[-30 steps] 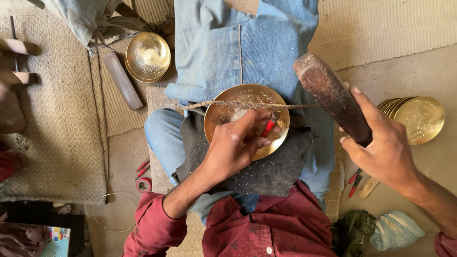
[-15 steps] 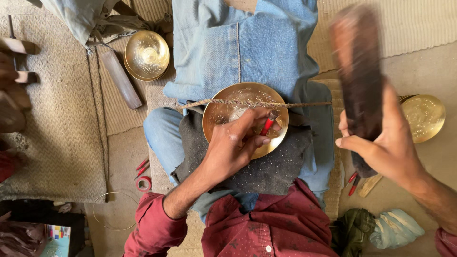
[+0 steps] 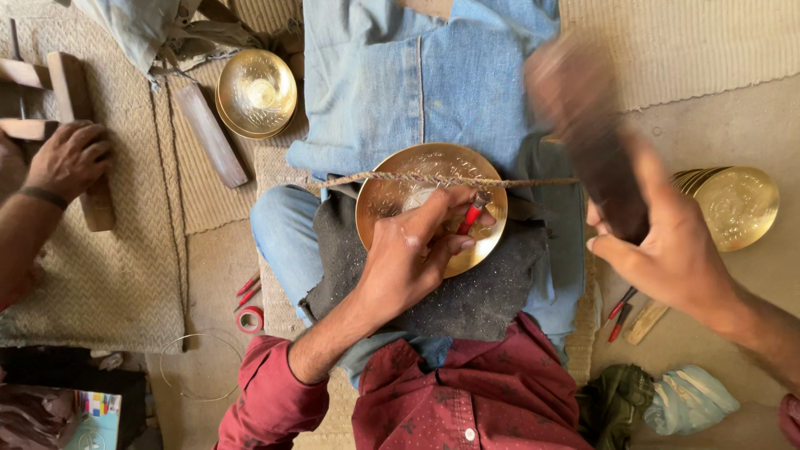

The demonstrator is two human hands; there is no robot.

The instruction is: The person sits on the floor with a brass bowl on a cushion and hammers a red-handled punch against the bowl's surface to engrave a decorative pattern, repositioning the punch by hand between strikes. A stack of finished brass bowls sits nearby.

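A round brass plate (image 3: 392, 196) rests on a dark cloth pad (image 3: 475, 292) on my lap, with a rope (image 3: 358, 178) stretched across its top. My left hand (image 3: 412, 258) lies over the plate and pinches a red-handled chisel (image 3: 472, 215) against its surface. My right hand (image 3: 667, 250) grips a dark wooden mallet (image 3: 583, 125), raised and blurred above the plate's right side.
A second brass bowl (image 3: 257, 92) lies at upper left beside a wooden stick (image 3: 210, 135). A stack of brass plates (image 3: 733, 204) sits at right. Red tools (image 3: 247, 290) and a tape roll (image 3: 250, 319) lie on the floor. Another person's hand (image 3: 71, 158) rests on wooden blocks at left.
My right hand has swung the mallet up and then leftward toward the plate. My left hand stays on the chisel.
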